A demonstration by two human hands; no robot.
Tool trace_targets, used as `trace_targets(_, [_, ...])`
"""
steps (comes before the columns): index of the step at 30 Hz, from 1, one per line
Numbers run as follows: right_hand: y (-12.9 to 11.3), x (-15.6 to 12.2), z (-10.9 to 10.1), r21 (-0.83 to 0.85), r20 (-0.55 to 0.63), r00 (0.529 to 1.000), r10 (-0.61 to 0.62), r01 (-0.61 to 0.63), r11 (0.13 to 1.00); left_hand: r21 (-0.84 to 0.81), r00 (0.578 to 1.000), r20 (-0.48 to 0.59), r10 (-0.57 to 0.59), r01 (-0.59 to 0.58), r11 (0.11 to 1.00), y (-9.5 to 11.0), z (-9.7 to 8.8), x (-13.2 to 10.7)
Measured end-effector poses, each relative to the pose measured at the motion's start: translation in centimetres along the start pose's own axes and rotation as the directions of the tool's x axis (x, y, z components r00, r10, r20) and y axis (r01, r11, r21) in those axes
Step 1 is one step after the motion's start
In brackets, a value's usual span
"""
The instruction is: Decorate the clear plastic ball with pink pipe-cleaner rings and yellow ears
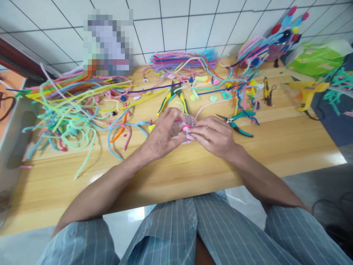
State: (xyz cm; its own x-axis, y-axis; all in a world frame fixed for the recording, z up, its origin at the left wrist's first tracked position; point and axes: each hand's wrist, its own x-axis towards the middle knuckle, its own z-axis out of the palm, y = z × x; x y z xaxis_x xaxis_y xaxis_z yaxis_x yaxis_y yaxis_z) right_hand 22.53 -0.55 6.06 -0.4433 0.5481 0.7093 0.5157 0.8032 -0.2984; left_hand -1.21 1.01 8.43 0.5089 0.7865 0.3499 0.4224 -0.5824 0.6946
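My left hand (162,134) and my right hand (213,134) meet over the middle of the wooden table (193,173). Both are closed around a small round craft piece (185,125) with pink and clear parts, mostly hidden by my fingers. A pink pipe cleaner strand seems wound on it. Behind my hands lie yellow-handled pliers (173,100). Green-handled pliers (237,123) lie just right of my right hand.
Heaps of coloured pipe cleaners (71,110) cover the left and back of the table. A yellow glue gun (309,92) lies far right, a small yellow cutter (266,90) near it. A finished pipe-cleaner figure (264,46) stands against the tiled wall.
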Motion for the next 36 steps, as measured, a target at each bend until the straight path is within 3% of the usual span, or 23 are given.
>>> trace_targets(6, [-0.1,-0.2,0.0,0.005,-0.009,0.999,-0.035,0.035,0.999,-0.047,0.999,-0.005,-0.038,0.037,0.998,0.2,-0.1,0.1])
trace_targets(14, [-1.2,0.2,0.8,-0.119,-0.088,0.986,-0.139,0.128,0.985,-0.044,0.997,-0.046,-0.055,0.053,0.998,-0.1,0.4,-0.2])
trace_targets(22, [-1.6,-0.2,1.0,-0.119,-0.039,0.998,-0.040,0.036,0.992,-0.038,0.998,-0.056,-0.043,0.041,0.998,-0.5,0.5,-0.3])
trace_targets(28, [-1.3,0.0,1.2,0.026,-0.092,0.994,0.063,-0.061,0.998,-0.041,0.996,-0.083,-0.016,0.012,0.999,-0.6,0.7,-0.3])
trace_targets(36, [-0.5,-0.4,1.1,-0.038,-0.071,0.997,-0.043,0.040,0.998,-0.010,0.996,-0.080,-0.035,0.034,0.999,-0.7,0.6,-0.3])
